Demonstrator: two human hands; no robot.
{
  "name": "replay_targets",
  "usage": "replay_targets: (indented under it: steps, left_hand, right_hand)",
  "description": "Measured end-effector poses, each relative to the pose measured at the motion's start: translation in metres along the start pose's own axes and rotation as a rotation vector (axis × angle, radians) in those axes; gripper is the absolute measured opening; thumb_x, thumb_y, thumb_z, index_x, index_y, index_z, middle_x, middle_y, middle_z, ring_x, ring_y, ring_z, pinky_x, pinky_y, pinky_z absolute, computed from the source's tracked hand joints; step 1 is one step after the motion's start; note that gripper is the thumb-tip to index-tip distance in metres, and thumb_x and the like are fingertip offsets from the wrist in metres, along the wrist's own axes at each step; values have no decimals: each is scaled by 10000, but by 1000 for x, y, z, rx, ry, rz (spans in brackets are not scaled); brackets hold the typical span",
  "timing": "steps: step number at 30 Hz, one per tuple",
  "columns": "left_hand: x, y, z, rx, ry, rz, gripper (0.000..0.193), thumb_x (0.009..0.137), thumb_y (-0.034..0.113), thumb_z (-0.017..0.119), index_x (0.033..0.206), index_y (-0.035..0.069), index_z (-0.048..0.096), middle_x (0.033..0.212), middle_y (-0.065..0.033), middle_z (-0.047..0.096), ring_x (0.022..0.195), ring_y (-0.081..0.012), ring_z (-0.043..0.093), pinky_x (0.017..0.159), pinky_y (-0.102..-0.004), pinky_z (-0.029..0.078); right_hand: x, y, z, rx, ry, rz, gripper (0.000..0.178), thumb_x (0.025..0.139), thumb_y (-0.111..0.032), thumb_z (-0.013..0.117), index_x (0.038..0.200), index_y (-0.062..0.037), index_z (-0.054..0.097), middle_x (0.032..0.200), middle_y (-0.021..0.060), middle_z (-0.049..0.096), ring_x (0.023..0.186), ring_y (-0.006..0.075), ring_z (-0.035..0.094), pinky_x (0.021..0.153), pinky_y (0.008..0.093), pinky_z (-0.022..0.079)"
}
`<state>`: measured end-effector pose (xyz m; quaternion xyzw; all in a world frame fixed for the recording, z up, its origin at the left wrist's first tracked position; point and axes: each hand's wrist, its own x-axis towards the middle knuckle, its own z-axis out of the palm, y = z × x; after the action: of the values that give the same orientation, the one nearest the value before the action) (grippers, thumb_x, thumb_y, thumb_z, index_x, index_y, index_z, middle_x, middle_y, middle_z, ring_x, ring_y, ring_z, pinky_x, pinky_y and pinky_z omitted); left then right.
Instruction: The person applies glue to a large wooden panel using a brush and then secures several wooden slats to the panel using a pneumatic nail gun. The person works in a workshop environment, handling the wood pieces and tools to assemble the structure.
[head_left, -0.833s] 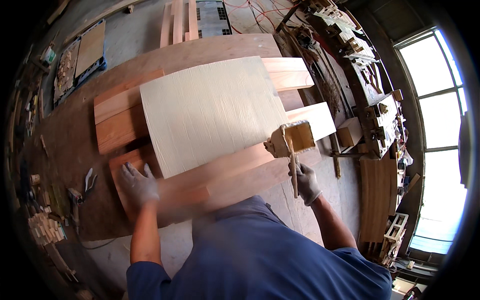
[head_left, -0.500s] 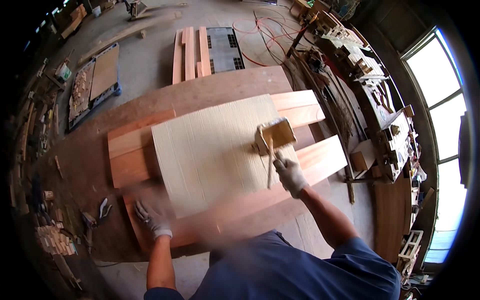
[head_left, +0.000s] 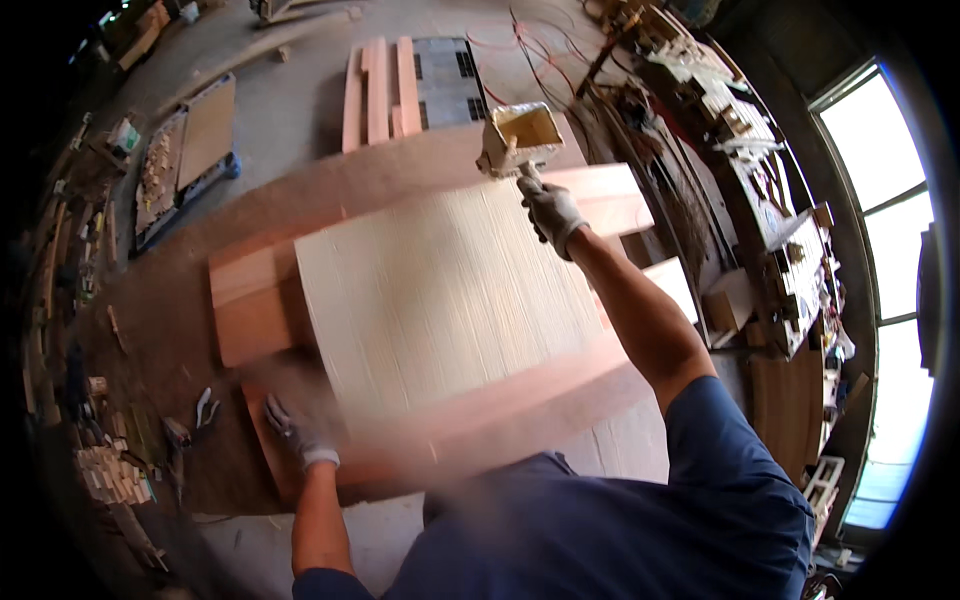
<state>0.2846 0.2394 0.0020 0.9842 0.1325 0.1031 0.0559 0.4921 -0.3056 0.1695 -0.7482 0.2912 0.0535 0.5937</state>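
Note:
A cream-coloured coating with fine streaks covers a rectangular section of boards (head_left: 440,300) on the worktable. Reddish planks (head_left: 255,335) stick out from its left side, and more plank ends (head_left: 605,195) from its right. My gloved right hand (head_left: 553,212), arm stretched out, is closed round the handle of a small square glue box (head_left: 522,140) crusted with cream residue. It is held above the far right edge of the coated section. My gloved left hand (head_left: 295,432) lies on a plank at the near left, fingers extended. A blur veils the planks beside it.
White-handled pliers (head_left: 206,408) lie on the table at left. Beyond the table, long planks (head_left: 377,95) rest beside a dark pallet (head_left: 448,85), with red hoses (head_left: 525,60) behind. A cluttered bench (head_left: 770,210) runs along the right. Wood offcuts (head_left: 115,475) are piled at left.
My right hand has carried the glue box away from me, from over the coated section to its far right edge. The thin stick seen by the box earlier no longer shows. My left hand stays put.

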Motion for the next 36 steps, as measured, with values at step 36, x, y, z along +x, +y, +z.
replay_targets:
  steps: [36]
  left_hand:
    - [1,-8,6,71,65,81,725,1026,369,662,1581,-29,416,1654,-239,369,1536,-430,336,1278,-571,280]
  right_hand:
    - [-54,67,-53,-127,64,61,430,1058,-500,635,877,-113,590,604,-55,439,453,84,379,418,303,311]
